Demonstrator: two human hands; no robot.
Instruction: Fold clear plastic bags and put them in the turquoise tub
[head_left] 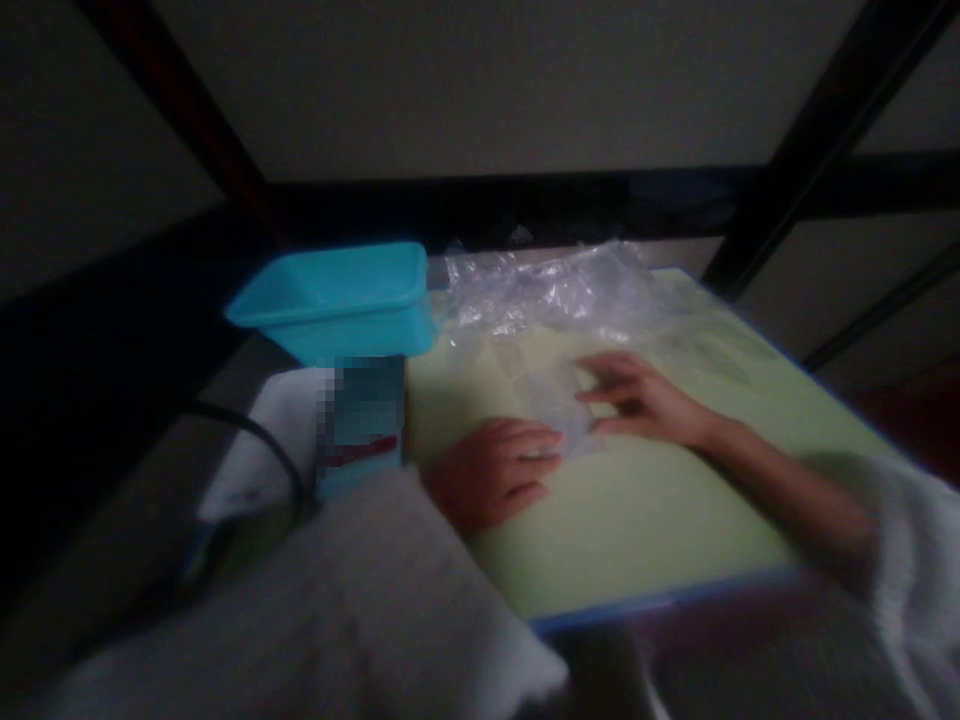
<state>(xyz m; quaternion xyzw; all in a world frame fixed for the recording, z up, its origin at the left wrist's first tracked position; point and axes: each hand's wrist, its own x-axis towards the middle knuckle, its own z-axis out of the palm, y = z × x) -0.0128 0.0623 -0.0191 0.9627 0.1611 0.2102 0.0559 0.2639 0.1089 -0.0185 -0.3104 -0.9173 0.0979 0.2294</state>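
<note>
A small clear plastic bag (556,395) lies flat on the yellow tabletop (645,530) between my hands. My left hand (495,475) rests palm down at its near left side, fingers stretched out and the tips at its edge. On the right, my right hand (637,400) has its fingers apart, with the fingertips at the bag's right edge. Neither hand visibly grips it. The picture is dim and blurred, so I cannot tell whether anything is inside the bag.
Crumpled clear plastic (555,290) is heaped along the table's far side. A turquoise plastic basket (337,310) stands at the back left. In front of it are a partly pixelated flat item (371,410), a white item (277,430) and a dark cable (259,430).
</note>
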